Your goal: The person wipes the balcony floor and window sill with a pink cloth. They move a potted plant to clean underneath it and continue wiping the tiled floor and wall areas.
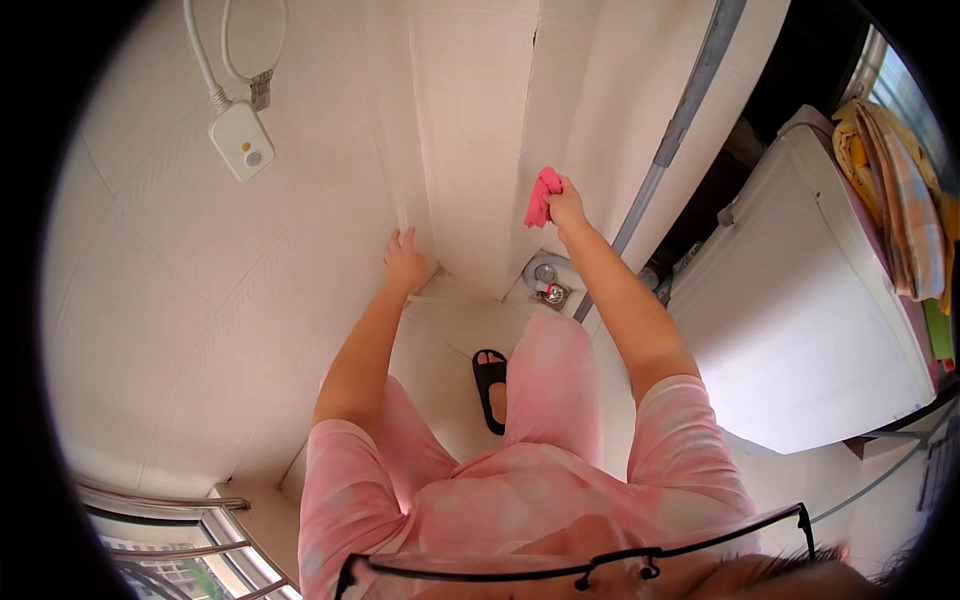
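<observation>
My right hand grips a bunched pink cloth in front of the pale wall by the corner. Some of the cloth sticks out past my fingers to the left. My left hand holds nothing; its fingers are spread and lie against or very close to the tiled wall on the left. Whether the fingertips touch the tile, I cannot tell. Below my right hand, a metal floor drain with a grey pipe fitting sits in the corner of the floor.
A white plug-like device with cables hangs on the left wall. A grey pole slants down on the right, beside a white appliance with folded cloths on top. A black slipper is on my foot. A barred window is at lower left.
</observation>
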Action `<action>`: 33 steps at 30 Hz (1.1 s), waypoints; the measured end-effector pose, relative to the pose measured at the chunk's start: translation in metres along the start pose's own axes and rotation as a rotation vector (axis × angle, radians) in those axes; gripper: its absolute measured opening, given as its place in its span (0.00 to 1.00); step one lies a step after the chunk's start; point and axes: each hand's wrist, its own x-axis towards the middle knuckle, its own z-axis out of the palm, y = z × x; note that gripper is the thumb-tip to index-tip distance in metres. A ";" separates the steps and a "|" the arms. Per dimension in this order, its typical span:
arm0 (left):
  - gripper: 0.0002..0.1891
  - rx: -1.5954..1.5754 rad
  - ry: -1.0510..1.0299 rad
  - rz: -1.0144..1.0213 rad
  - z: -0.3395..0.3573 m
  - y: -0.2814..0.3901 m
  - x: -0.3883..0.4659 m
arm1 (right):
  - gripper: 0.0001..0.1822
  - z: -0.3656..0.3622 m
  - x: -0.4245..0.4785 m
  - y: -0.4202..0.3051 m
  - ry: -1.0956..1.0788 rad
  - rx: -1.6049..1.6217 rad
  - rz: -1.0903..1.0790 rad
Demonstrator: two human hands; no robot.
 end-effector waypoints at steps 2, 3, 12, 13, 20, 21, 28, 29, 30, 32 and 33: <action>0.32 -0.027 -0.085 -0.069 -0.011 0.009 -0.004 | 0.21 -0.009 -0.013 -0.016 0.001 0.013 0.009; 0.32 -0.052 -0.103 -0.081 -0.015 0.012 -0.007 | 0.21 -0.013 -0.018 -0.020 -0.016 0.031 0.009; 0.31 -0.124 -0.192 -0.021 -0.048 0.083 -0.036 | 0.20 -0.033 -0.078 -0.038 -0.063 0.088 -0.023; 0.31 -0.150 -0.190 -0.001 -0.052 0.095 -0.038 | 0.20 -0.037 -0.083 -0.036 -0.057 0.078 -0.016; 0.31 -0.221 -0.237 0.026 -0.074 0.145 -0.074 | 0.19 -0.064 -0.118 -0.038 -0.037 0.003 0.027; 0.31 -0.212 -0.244 0.028 -0.071 0.140 -0.079 | 0.19 -0.061 -0.124 -0.039 -0.033 -0.011 0.014; 0.31 -0.408 -0.245 -0.007 -0.071 0.126 -0.086 | 0.18 -0.028 -0.145 -0.062 -0.037 -0.050 -0.033; 0.31 -0.457 -0.249 -0.021 -0.073 0.125 -0.085 | 0.18 -0.022 -0.147 -0.064 -0.048 -0.061 -0.022; 0.31 -0.483 -0.238 -0.023 -0.072 0.126 -0.082 | 0.19 -0.018 -0.145 -0.063 -0.045 -0.073 -0.046; 0.31 -0.538 -0.222 -0.023 -0.068 0.129 -0.079 | 0.19 -0.012 -0.139 -0.055 -0.032 -0.099 -0.091; 0.31 -0.534 -0.220 -0.024 -0.069 0.129 -0.076 | 0.19 -0.006 -0.141 -0.056 -0.037 -0.097 -0.080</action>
